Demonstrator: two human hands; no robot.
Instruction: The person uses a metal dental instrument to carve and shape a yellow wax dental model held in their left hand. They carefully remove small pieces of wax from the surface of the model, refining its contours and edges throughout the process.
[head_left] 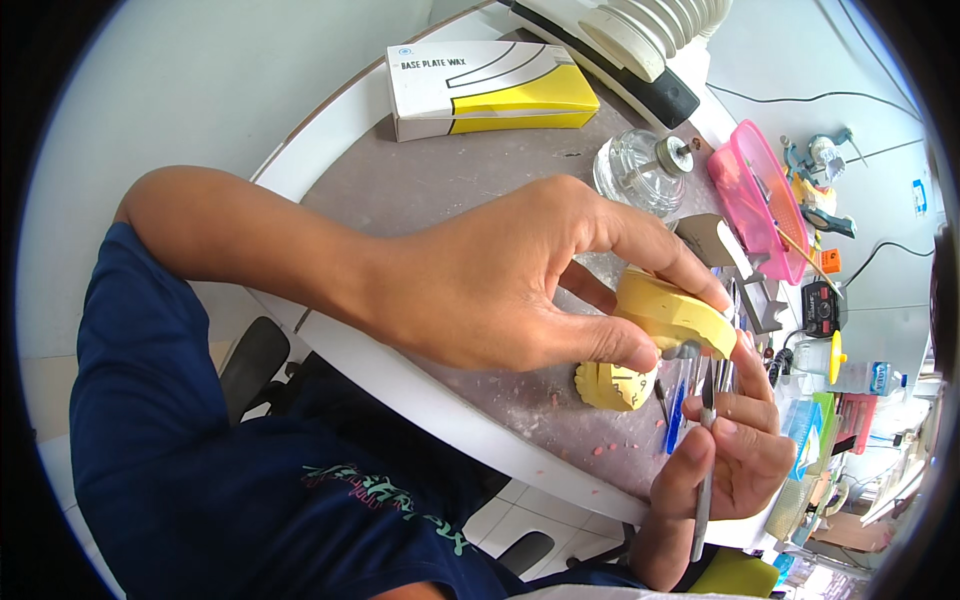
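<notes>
My left hand (490,285) reaches in from the left and grips a yellow dental cast (672,312) between thumb and fingers, above the bench. A greyish patch shows on the cast's near side, beside my thumb. My right hand (738,455) is closed round a slim metal carving knife (704,480), held upright with its dark blade close to the cast's near edge. Whether the blade touches the cast I cannot tell. A second yellow cast (612,386) with pencil marks lies on the bench below my left thumb.
On the grey bench top (345,190) stand a white and yellow box (490,90), a glass spirit burner (640,170) and a pink basket (755,185). A blue pen (675,418) and pink crumbs lie near the casts. Behind rises a ribbed white hose (665,30).
</notes>
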